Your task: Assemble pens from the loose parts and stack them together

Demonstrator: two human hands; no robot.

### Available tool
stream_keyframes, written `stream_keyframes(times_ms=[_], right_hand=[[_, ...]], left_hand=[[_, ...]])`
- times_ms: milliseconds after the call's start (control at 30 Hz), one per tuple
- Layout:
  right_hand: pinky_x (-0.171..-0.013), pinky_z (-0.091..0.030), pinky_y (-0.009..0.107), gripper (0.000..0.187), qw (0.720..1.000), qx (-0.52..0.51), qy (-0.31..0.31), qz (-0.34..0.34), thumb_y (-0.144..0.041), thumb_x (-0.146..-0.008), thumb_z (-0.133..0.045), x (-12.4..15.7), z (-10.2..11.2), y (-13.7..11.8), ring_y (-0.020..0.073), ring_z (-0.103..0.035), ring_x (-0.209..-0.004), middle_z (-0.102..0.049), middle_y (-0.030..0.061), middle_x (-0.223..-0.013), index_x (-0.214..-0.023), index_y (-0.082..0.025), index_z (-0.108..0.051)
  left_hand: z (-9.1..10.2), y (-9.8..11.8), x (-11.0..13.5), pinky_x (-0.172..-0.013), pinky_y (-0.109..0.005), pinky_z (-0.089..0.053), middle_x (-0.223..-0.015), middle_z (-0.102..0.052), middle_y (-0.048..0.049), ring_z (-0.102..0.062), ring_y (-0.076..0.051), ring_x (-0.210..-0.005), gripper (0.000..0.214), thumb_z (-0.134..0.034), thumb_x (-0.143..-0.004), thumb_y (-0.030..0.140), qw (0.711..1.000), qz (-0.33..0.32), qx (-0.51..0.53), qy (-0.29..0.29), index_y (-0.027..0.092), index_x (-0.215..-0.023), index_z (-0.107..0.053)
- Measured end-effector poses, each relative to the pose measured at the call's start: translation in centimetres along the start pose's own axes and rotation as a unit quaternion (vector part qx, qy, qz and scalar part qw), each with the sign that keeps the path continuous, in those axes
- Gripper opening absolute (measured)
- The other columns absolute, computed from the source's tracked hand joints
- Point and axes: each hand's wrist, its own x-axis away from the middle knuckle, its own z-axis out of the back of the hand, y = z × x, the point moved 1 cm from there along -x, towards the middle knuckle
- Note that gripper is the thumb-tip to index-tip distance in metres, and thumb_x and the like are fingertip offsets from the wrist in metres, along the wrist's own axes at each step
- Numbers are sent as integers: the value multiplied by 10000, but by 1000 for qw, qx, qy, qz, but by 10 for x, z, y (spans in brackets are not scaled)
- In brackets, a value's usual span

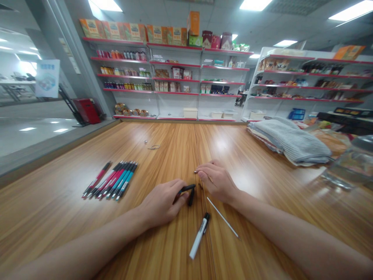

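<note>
My left hand (pixel 164 204) is closed around a dark pen barrel, whose black end (pixel 189 188) sticks out past the fingers. Beside those fingers is another short black piece (pixel 191 197); whether the hand touches it I cannot tell. My right hand (pixel 216 179) rests low over the table with fingers together, a small shiny metal tip (pixel 195 172) showing at the fingertips. Just below it lies a tiny dark piece (pixel 200 186). Nearer me are a thin white pen refill (pixel 223 218) and a white marker with a black cap (pixel 199 237).
Several red and blue click pens (pixel 112 181) lie in a row at left on the wooden table (pixel 163 147). Farther back are a thin loop (pixel 154 147) and a tiny shiny bit (pixel 145 141). Folded cloths (pixel 291 138) and a clear container (pixel 352 163) stand at right.
</note>
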Motion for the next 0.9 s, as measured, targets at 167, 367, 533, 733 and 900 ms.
stream_keyframes(times_ms=[167,367,533,733,900], right_hand=[[-919,-385,407,214,998,8,-61,4,-233,-941,-462,3,-7,5,201,-551,-1003,-669,67,-1034,-993,-185,-664],[-852,-419,408,158,999,-8,-41,13,-194,-875,-557,5,-7,4,222,-534,-950,-662,80,-946,-996,-181,-658],[-831,-427,399,197,998,-9,-52,37,-167,-848,-573,5,-4,-2,220,-535,-929,-650,79,-943,-1032,-185,-641],[-806,-427,376,144,994,-7,-88,60,-176,-855,-569,4,-7,-10,202,-529,-891,-646,59,-914,-979,-198,-638],[-809,-422,375,81,993,-4,-106,56,-186,-865,-555,5,-10,-9,196,-518,-878,-642,52,-896,-899,-183,-628]], left_hand=[[-2,-2,0,-596,-256,-368,-776,-550,-15,-521,-145,-676,162,-391,-937,307,1000,4,-11,6,194,-861,-479],[-1,-2,0,-634,-261,-392,-833,-556,-24,-534,-152,-720,147,-388,-936,291,1000,16,-19,2,195,-896,-493],[-2,-14,-2,-674,-272,-420,-879,-554,-38,-562,-166,-769,162,-430,-918,307,995,78,-51,48,192,-926,-543],[0,-16,-5,-710,-266,-457,-986,-558,-33,-589,-168,-837,251,-467,-910,348,997,60,-42,24,258,-1128,-553],[1,-14,-5,-789,-275,-467,-1034,-555,-19,-586,-161,-881,203,-458,-915,305,998,47,-31,7,263,-1065,-589]])
